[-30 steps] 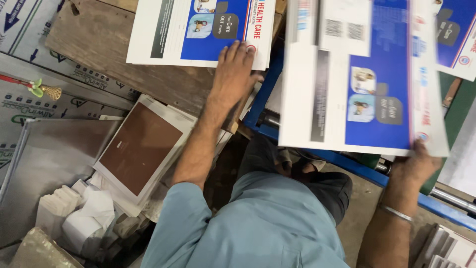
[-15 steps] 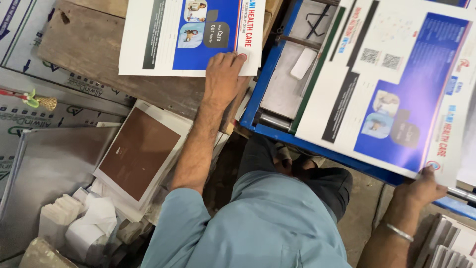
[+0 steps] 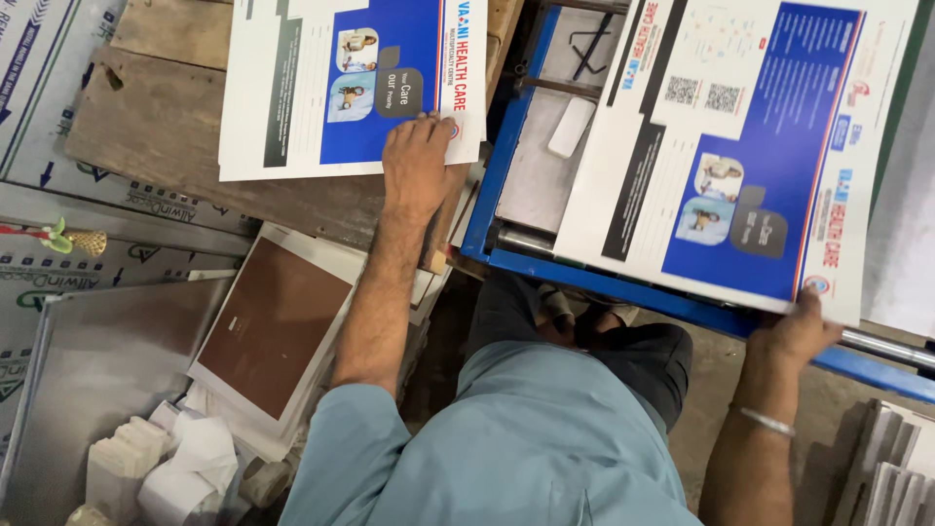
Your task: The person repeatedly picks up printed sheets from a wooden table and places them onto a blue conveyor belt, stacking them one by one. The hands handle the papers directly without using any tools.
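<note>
Metal plate (image 3: 107, 390) lay at the far left, with white folded rags (image 3: 166, 468) at its 5 o'clock. A brown-faced stack of paper (image 3: 273, 326) sat just right of the plate. At its 12 o'clock, a printed blue-and-white sheet (image 3: 341, 88) lay flat on the wooden table (image 3: 156, 136). The left hand (image 3: 419, 170) rested palm down on that sheet's lower right corner, fingers flat and spread slightly, pressing rather than gripping. To the right stood a blue metal frame (image 3: 497, 185). A second printed sheet (image 3: 750, 146) lay tilted across the frame. At its 5 o'clock corner the right hand (image 3: 794, 331) pinched the edge, fingers closed on the sheet, a bracelet (image 3: 765, 421) on the wrist.
</note>
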